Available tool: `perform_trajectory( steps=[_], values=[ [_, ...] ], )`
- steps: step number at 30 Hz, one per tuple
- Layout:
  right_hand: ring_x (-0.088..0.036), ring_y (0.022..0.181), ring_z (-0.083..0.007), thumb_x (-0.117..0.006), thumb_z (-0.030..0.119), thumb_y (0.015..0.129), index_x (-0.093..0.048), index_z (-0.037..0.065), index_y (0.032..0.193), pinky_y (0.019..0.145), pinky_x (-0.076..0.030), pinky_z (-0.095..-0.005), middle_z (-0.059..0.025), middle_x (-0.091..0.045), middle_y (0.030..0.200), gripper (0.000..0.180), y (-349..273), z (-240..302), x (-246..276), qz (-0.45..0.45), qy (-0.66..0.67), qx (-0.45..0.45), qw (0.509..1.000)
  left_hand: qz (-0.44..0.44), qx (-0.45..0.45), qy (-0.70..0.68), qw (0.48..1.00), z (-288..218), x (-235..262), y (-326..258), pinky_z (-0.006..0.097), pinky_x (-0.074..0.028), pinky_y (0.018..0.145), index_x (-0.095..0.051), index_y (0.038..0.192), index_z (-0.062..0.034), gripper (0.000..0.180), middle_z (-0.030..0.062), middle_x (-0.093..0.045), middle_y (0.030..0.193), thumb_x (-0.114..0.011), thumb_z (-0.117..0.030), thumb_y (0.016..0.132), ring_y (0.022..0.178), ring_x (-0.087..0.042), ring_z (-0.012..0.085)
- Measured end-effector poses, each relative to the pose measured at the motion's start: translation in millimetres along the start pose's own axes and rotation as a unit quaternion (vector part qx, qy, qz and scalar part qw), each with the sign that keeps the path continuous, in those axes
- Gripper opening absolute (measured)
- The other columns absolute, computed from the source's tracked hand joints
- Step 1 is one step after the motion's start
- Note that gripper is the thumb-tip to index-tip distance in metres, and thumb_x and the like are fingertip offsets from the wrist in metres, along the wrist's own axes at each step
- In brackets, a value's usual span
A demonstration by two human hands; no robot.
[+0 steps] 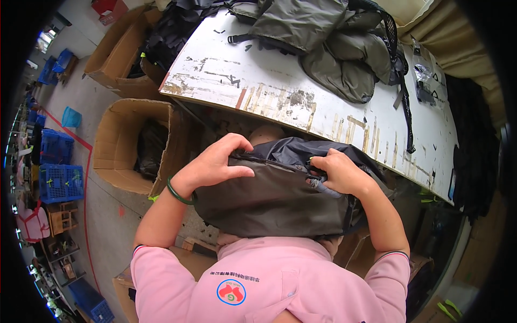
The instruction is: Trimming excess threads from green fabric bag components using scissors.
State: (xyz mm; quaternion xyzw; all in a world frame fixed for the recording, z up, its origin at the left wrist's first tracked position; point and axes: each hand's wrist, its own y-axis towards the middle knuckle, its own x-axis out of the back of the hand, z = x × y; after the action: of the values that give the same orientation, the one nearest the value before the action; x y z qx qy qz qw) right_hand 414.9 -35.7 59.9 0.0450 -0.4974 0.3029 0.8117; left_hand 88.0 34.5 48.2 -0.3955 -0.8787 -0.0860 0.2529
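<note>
Two hands are working along the rim of a dark fabric bag in front of a white table

An olive-grey fabric bag (269,196) is resting on the person's lap, just in front of the near edge of the white table (269,75). Its black lining (293,148) is showing on the side toward the table.

The left hand (212,164) is touching the bag at the end of the rim — its thumb and forefinger are standing apart, with the rim showing between them. Whether its other fingers are pressing on the cloth, I cannot tell. A green bangle (177,192) is circling that wrist. The right hand (339,171), farther along the table's near edge, is clamping the rim between its thumb and curled fingers; a grey-blue wrap (325,189) is showing at those fingers.

On the far part of the table, a heap of olive-grey fabric (301,27) is lying in folds, with a black strap (407,107) trailing toward the near edge. A clear plastic packet (423,67) is lying on the table to the right of the heap.

Left of the table, an open cardboard box (116,140) is standing on its side or tilted — which, I cannot tell — and dark cloth (152,149) is lying inside. Well apart from the table, farther left, blue crates (62,183) are standing on the floor.
</note>
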Motion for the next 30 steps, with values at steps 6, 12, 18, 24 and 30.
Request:
perform_trajectory(
  steps=[6,12,18,24,30],
  values=[
    [-0.049,0.069,-0.0360,-0.079,0.031,0.077,-0.056,0.001,0.080,0.066,-0.043,-0.0429,-0.0171,-0.057,0.071,0.038,-19.1,-22.4,-23.0,-0.037,0.088,-0.052,0.994,-0.068,0.183,-0.294,0.936,50.7,8.0,-36.8,0.025,-0.050,0.084,-0.067,0.111,-0.0028,0.027,0.0016,-0.067,0.101,-0.074,-0.011,0.086,0.091,-0.061,0.0091],
    [-0.049,0.069,-0.0339,-0.085,0.035,0.071,-0.057,0.001,0.081,0.066,-0.042,-0.0417,-0.0140,-0.059,0.073,0.044,-20.6,-13.4,-22.6,-0.069,0.078,-0.140,0.985,-0.093,0.151,-0.404,0.897,34.3,-7.3,-44.4,0.022,-0.051,0.079,-0.069,0.108,-0.0019,0.021,0.0002,-0.069,0.095,-0.071,-0.005,0.087,0.086,-0.062,0.0061],
    [-0.057,0.070,-0.0268,-0.087,0.047,0.063,-0.056,0.009,0.078,0.074,-0.036,-0.0351,-0.0044,-0.058,0.068,0.052,10.2,38.9,20.0,-0.084,-0.026,-0.019,0.996,-0.059,0.154,-0.451,0.877,4.0,-9.7,-43.1,0.024,-0.052,0.080,-0.070,0.104,0.0003,0.019,0.0037,-0.070,0.094,-0.072,-0.003,0.085,0.085,-0.064,0.0089],
    [-0.063,0.073,-0.0246,-0.082,0.057,0.065,-0.058,0.011,0.080,0.074,-0.036,-0.0360,-0.0045,-0.061,0.070,0.055,30.2,58.3,34.0,-0.071,-0.089,0.053,0.992,-0.029,0.136,-0.437,0.889,-10.0,-12.4,-38.8,0.021,-0.050,0.076,-0.071,0.105,0.0000,0.018,0.0000,-0.069,0.092,-0.073,-0.003,0.087,0.084,-0.061,0.0043],
    [-0.063,0.071,-0.0262,-0.081,0.059,0.065,-0.059,0.010,0.080,0.076,-0.037,-0.0361,-0.0062,-0.063,0.068,0.056,32.3,61.5,39.3,-0.037,-0.090,0.058,0.994,-0.005,0.131,-0.428,0.894,-13.7,-13.0,-37.2,0.019,-0.048,0.071,-0.071,0.102,-0.0002,0.016,-0.0026,-0.067,0.089,-0.074,-0.004,0.086,0.080,-0.058,0.0022]
  ],
)
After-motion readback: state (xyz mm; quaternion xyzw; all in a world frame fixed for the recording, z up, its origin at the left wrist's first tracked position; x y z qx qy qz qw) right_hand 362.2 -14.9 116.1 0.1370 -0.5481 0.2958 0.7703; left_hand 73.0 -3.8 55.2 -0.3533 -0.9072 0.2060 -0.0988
